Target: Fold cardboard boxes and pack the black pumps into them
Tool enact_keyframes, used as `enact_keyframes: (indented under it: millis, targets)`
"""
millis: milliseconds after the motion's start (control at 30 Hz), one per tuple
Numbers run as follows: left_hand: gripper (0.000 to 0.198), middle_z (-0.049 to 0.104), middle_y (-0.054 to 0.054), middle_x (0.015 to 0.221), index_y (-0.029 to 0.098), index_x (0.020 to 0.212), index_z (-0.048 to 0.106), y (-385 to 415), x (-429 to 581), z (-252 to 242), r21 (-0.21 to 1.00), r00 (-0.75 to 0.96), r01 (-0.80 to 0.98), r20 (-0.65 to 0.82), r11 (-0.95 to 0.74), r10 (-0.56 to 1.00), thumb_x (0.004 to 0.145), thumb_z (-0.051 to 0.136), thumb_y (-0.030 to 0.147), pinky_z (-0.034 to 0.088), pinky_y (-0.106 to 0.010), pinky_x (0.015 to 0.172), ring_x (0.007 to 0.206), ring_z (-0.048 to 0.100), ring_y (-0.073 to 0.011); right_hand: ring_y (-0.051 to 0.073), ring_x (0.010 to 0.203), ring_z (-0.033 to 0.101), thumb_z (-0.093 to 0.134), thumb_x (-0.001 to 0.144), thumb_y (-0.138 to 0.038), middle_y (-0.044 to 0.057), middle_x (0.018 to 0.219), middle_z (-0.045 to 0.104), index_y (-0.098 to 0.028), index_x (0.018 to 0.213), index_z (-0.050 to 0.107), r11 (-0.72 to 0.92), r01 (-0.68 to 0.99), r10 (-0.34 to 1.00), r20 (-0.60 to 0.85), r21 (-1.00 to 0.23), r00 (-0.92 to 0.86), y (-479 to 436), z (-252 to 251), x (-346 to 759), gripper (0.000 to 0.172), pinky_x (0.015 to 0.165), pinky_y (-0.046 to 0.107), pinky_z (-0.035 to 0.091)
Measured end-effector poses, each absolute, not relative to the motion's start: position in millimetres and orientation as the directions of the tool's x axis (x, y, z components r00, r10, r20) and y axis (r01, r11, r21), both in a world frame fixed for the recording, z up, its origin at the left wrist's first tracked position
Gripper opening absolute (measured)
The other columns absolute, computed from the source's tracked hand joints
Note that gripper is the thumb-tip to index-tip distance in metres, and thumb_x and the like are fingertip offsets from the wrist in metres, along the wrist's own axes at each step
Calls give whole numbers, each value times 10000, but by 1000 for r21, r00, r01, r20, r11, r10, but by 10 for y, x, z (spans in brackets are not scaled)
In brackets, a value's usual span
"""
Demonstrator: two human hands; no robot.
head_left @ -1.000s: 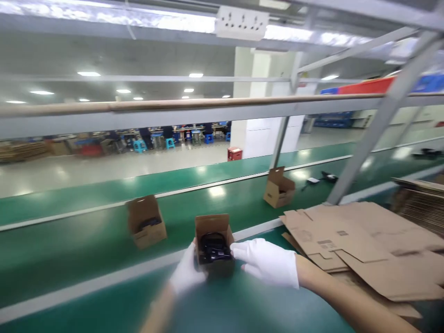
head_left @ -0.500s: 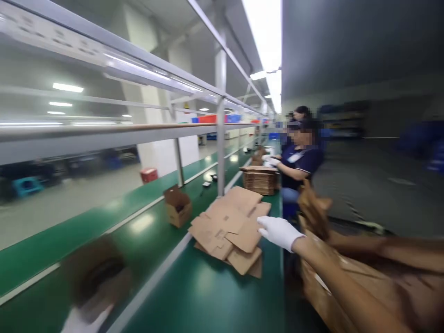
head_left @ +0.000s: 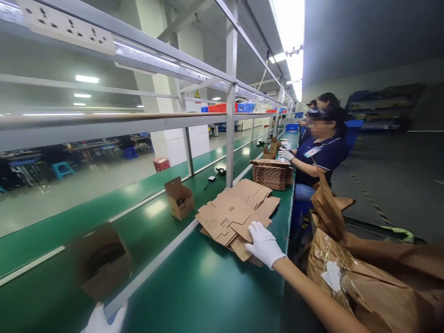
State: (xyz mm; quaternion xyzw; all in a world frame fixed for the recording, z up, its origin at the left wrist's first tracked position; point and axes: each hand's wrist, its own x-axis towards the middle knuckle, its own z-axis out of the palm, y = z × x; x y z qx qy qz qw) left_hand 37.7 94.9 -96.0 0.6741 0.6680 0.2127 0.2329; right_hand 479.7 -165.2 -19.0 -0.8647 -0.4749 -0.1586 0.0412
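My right hand (head_left: 264, 244), in a white glove, lies with fingers spread flat on the near edge of a loose pile of flattened cardboard blanks (head_left: 236, 212) on the green bench. My left hand (head_left: 104, 319), also gloved, shows only at the bottom edge with its fingers apart, just below a small open brown box (head_left: 100, 261) holding a dark object. That box is blurred and rests on the green conveyor belt (head_left: 69, 240). The hand does not grip the box.
Another small open box (head_left: 179, 199) stands further along the belt. A co-worker (head_left: 321, 152) in dark blue works beside a neat stack of flat cartons (head_left: 272, 175). Brown paper sacks (head_left: 364, 277) crowd my right. A grey frame post (head_left: 231, 134) rises behind the pile.
My view swung right along the line. My left hand let go of the small box, which now sits on the belt. My right hand moved from the box to the flat cardboard pile.
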Motion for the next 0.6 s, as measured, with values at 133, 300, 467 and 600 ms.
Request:
enact_keyframes:
  millis: [133, 300, 467, 600]
  targets:
    - [1012, 230, -207, 1521, 25, 1457, 181, 574, 533, -625, 708, 23, 705, -87, 46, 996, 731, 349, 709, 214, -548, 1140, 1387, 245, -392, 371, 1160, 393, 648, 664, -430, 198, 1246, 495, -123, 1114, 582, -579, 811, 785, 330, 85, 525, -1408, -125, 4844, 548, 966, 504, 279]
    - [843, 176, -119, 1555, 149, 1469, 148, 313, 806, -242, 840, 115, 543, -71, -2, 991, 821, 306, 666, 184, -499, 1162, 1422, 186, -309, 399, 1250, 298, 707, 622, -518, 219, 1329, 433, -112, 1225, 550, -516, 848, 828, 325, 121, 457, -939, -98, 4558, 744, 1052, 512, 117]
    - [784, 172, -78, 1559, 191, 1459, 164, 148, 835, -9, 869, 146, 493, -46, -32, 988, 830, 354, 619, 186, -497, 1164, 1428, 171, -281, 402, 1229, 340, 715, 699, -458, 246, 1306, 438, -72, 1273, 498, -533, 834, 826, 300, 139, 478, -348, -190, 4241, 725, 1012, 488, 203]
    - [733, 245, -99, 1531, 171, 1439, 227, 134, 623, 60, 876, 107, 476, 30, -77, 994, 844, 378, 572, 190, -483, 1170, 1415, 213, -281, 308, 1087, 490, 588, 860, -311, 181, 1155, 547, -80, 1134, 563, -617, 772, 776, 284, 155, 563, -66, -238, 4170, 359, 907, 446, 354]
